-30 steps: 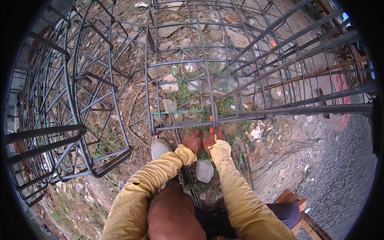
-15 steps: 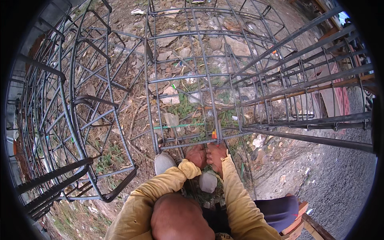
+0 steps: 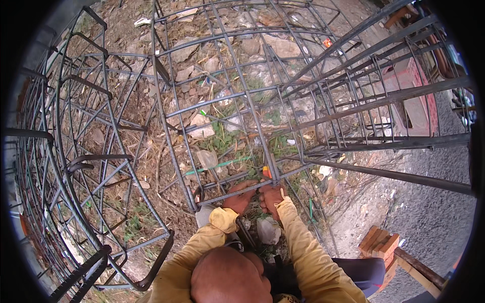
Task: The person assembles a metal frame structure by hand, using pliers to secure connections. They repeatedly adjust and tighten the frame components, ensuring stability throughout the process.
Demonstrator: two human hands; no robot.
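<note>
My right hand (image 3: 272, 198) is closed at the near end of a steel rebar cage (image 3: 216, 198), just below a corner of its end bar. An orange-and-yellow piece (image 3: 266, 171), seemingly part of a small hand tool, sticks up from that hand; its kind is unclear. Beside it, on the left, my left hand (image 3: 239, 199) reaches under the end bar with its fingers drawn together toward the right hand. The bar partly covers its fingertips, and whatever they pinch is hidden. Yellow sleeves cover both forearms.
A second rebar cage (image 3: 108, 166) stands at the left, with hooked bar ends near my left arm. Long bars (image 3: 384, 177) run off to the right. Stacked bricks (image 3: 378, 246) stand near my right side, a pink crate (image 3: 411, 98) farther off. Rubble and weeds cover the ground.
My left hand has shifted left, its fingers now stretching farther under the end bar. The right hand stays at the corner with the orange-and-yellow piece. The whole view has turned slightly.
</note>
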